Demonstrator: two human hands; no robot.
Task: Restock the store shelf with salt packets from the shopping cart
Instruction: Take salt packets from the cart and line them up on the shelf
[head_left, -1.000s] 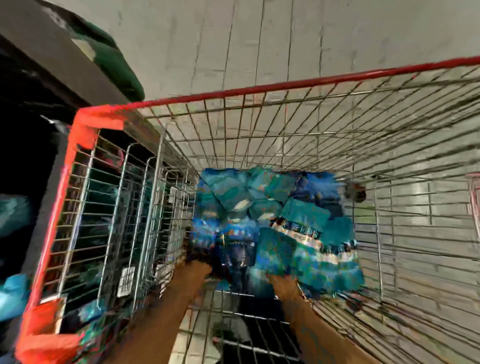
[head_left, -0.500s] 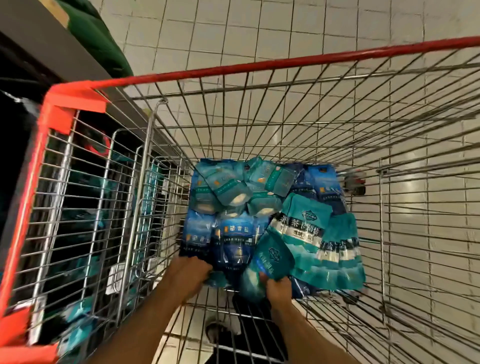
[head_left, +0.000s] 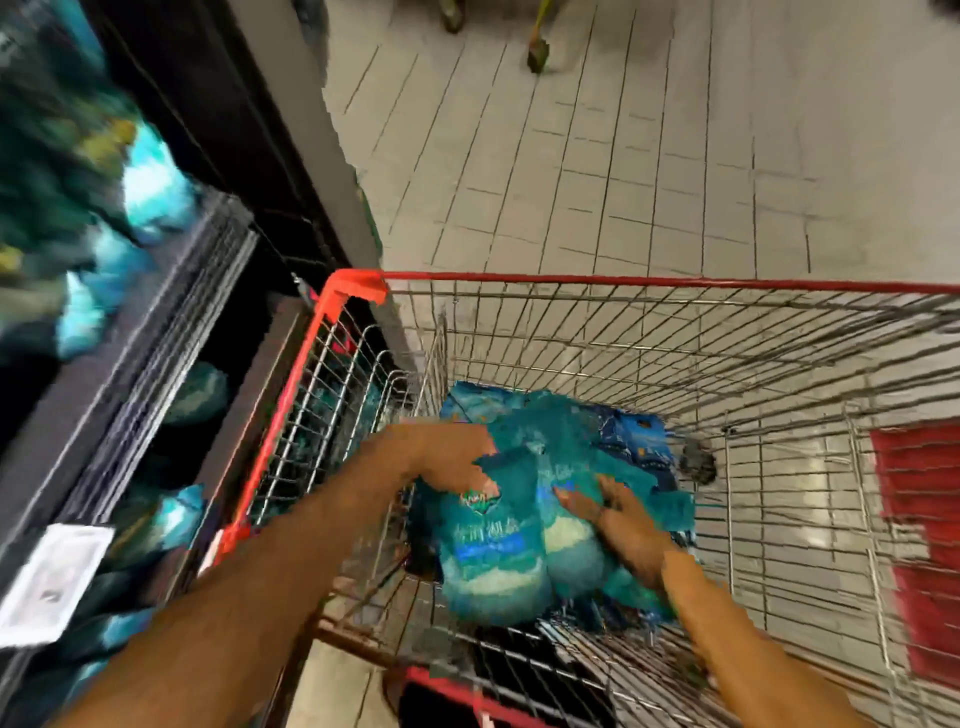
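Observation:
Both my hands are down in the red-rimmed wire shopping cart (head_left: 649, 283). My left hand (head_left: 441, 457) grips the top of a teal salt packet (head_left: 488, 561) raised above the pile. My right hand (head_left: 618, 519) holds a second teal packet (head_left: 571, 551) beside it, with its fingers spread over the packet's face. More teal and blue salt packets (head_left: 636, 436) lie on the cart's floor behind them. The store shelf (head_left: 156, 322) stands to the left of the cart, with blurred teal packets (head_left: 150, 192) on it.
The cart's left wall sits close against the dark shelf unit. A white price tag (head_left: 52, 577) hangs on the shelf's front edge. Pale tiled floor (head_left: 623, 156) stretches ahead, with a red patch (head_left: 919, 525) at the right beyond the cart's wire side.
My view has swung up and left, bringing the shelf into sight. Both hands have risen from the bottom of the cart with two teal packets held between them.

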